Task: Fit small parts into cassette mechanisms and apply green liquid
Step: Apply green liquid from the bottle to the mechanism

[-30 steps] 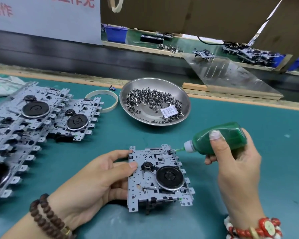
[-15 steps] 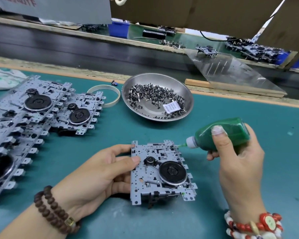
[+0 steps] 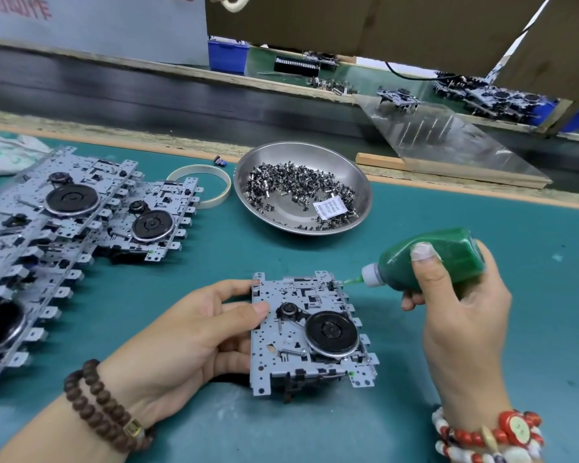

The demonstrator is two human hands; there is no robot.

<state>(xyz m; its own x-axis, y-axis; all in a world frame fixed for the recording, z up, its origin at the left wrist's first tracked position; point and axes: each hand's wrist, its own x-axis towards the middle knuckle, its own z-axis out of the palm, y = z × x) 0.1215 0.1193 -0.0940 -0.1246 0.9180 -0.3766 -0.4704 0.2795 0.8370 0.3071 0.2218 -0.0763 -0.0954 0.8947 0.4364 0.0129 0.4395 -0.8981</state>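
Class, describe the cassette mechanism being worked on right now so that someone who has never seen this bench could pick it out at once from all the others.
On the teal bench mat, look nearest the worker, below the steel bowl of small parts. The cassette mechanism lies alone there, gripped at its edge by the left hand. Unlike the overlapping mechanisms stacked at the left, it has the nozzle of the green bottle, held by the right hand, at its far corner.

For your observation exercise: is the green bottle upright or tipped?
Tipped: the green bottle lies almost sideways in the right hand, nozzle toward the cassette mechanism.

Bottle nozzle tip (image 3: 348, 281) perhaps touching.
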